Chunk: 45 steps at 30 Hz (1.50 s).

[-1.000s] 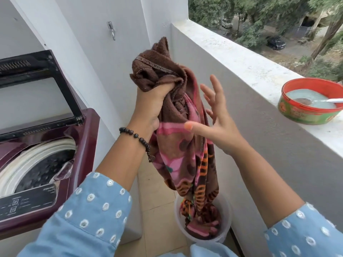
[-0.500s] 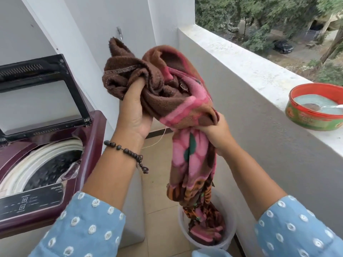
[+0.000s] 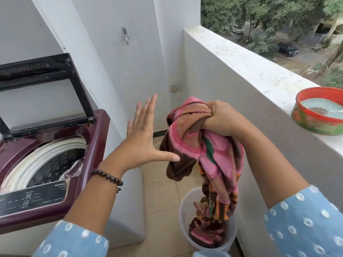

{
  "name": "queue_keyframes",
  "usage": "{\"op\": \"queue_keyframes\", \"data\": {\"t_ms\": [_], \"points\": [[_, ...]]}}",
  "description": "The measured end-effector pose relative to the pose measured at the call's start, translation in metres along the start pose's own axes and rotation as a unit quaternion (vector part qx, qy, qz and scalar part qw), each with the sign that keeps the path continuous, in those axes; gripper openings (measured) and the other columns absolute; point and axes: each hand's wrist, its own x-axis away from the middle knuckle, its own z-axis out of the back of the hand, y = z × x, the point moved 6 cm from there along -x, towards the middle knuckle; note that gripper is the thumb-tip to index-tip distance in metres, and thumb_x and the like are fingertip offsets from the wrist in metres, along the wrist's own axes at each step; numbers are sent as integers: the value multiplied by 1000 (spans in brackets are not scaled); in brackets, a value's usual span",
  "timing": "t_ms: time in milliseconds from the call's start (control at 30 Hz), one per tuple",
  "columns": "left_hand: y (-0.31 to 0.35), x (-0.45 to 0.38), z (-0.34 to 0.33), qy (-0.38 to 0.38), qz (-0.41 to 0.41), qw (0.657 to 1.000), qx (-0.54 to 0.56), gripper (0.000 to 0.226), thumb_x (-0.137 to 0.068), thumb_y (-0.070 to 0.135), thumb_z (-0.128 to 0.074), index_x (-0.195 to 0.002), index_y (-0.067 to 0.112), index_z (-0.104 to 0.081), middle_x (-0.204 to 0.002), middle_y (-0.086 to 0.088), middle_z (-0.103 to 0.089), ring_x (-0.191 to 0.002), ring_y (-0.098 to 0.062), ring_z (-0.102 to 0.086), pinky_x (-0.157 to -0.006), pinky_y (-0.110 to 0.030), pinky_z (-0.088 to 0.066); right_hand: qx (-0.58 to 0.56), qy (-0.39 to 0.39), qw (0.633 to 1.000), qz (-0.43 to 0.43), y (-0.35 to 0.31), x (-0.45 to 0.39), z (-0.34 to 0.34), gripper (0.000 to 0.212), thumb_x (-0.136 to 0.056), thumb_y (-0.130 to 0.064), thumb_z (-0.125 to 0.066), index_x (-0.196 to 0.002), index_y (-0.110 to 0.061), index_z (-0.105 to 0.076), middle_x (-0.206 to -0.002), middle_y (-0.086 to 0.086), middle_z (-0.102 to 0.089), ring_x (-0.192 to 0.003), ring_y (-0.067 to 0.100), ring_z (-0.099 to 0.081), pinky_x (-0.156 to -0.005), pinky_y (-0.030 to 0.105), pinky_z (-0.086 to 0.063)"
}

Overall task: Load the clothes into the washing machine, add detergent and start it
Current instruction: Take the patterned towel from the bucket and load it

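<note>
A pink, brown and orange patterned cloth (image 3: 213,156) hangs from my right hand (image 3: 220,117), which grips its bunched top; the lower end trails into a white bucket (image 3: 185,210) on the floor. My left hand (image 3: 143,138) is spread flat with straight fingers just left of the cloth, the thumb tip near its brown fold, holding nothing. The maroon top-loading washing machine (image 3: 96,145) stands at the left with its lid (image 3: 46,93) raised and the drum (image 3: 53,164) open. A red and green tub of pale detergent powder (image 3: 319,112) sits on the parapet at the right.
A white parapet wall (image 3: 250,67) runs along the right with trees and a street below. A metal hook (image 3: 126,36) and a socket (image 3: 175,87) are on the white walls behind. Beige floor tiles (image 3: 159,191) lie between machine and bucket.
My left hand let go of the cloth and opened flat. My right hand now holds the bunched top alone, lower and further right than before.
</note>
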Motion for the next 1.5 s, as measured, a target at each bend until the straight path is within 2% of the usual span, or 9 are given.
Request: {"op": "queue_keyframes", "data": {"t_ms": [133, 200, 267, 367, 667, 800, 967, 1267, 1500], "points": [[36, -27, -26, -12, -77, 992, -100, 150, -47, 75, -79, -145, 45, 32, -166, 7, 12, -149, -14, 25, -113, -62, 20, 89, -87, 991, 39, -23, 5, -18, 21, -81, -22, -66, -101, -18, -68, -89, 2, -70, -86, 22, -63, -68, 28, -44], [38, -37, -33, -39, -77, 993, -77, 145, -55, 63, -83, -146, 46, 29, -158, 3, -36, -151, -15, -18, -116, -63, 15, 121, -100, 986, 50, -25, 8, -16, 32, -81, -22, -67, -112, -16, -61, -94, 2, -64, -90, 23, -59, -71, 28, -41], [31, -43, -32, -27, -55, 998, -31, 132, -61, 46, -85, -155, 42, 9, -114, 8, -70, -120, -16, -58, -122, -56, -6, 103, -98, 989, 38, -15, 10, -9, 45, -79, -24, -71, -118, -16, -53, -99, 1, -61, -92, 22, -58, -72, 30, -43], [17, -45, -25, 37, -36, 994, 92, 93, -54, 40, -81, -138, 45, -41, -104, 7, -73, -103, -17, -68, -100, -43, -49, -73, -126, 989, 26, 5, 18, -7, 57, -77, -18, -76, -125, -21, -45, -99, -4, -66, -87, 13, -62, -73, 23, -49], [19, -53, 15, 184, -54, 893, 407, 50, -65, -8, -66, -114, 6, -61, -98, 8, -74, -94, -6, -67, -85, -19, -51, -298, -181, 937, 16, 66, 46, -80, 112, -65, -19, -90, -150, -32, -18, -142, -22, -44, -127, -11, -45, -100, 14, -42], [23, -54, 47, 288, -32, 826, 483, 36, -65, -5, -64, -100, 3, -66, -90, 0, -73, -88, -12, -67, -81, -24, -52, -316, -132, 940, 3, 81, 44, -121, 88, -66, -12, -90, -139, -24, -43, -124, -11, -64, -117, 4, -60, -96, 25, -49], [7, -45, 72, 360, 6, 775, 520, 23, -66, 3, -67, -85, 15, -66, -73, 6, -69, -72, -11, -64, -69, -24, -53, -435, 36, 899, -25, 90, 24, -73, 25, -62, -4, -69, -87, -11, -68, -78, -4, -74, -74, 6, -67, -69, 22, -53], [-15, -46, 65, 401, 39, 687, 605, 15, -77, 3, -65, -79, 17, -59, -59, 3, -54, -56, -13, -52, -58, -25, -48, -545, 139, 824, 65, 49, 17, 1, 30, -75, 5, -60, -95, -15, -72, -87, 2, -73, -81, 15, -67, -74, 27, -56], [-5, -64, 29, 416, 73, 562, 711, 63, -62, 21, -77, -122, 7, -64, -118, -14, -66, -111, -34, -65, -97, -56, -51, -668, 91, 738, -23, 30, 27, -75, 42, -76, -16, -68, -117, -8, -62, -108, 16, -69, -97, 27, -65, -86, 41, -55]]}}
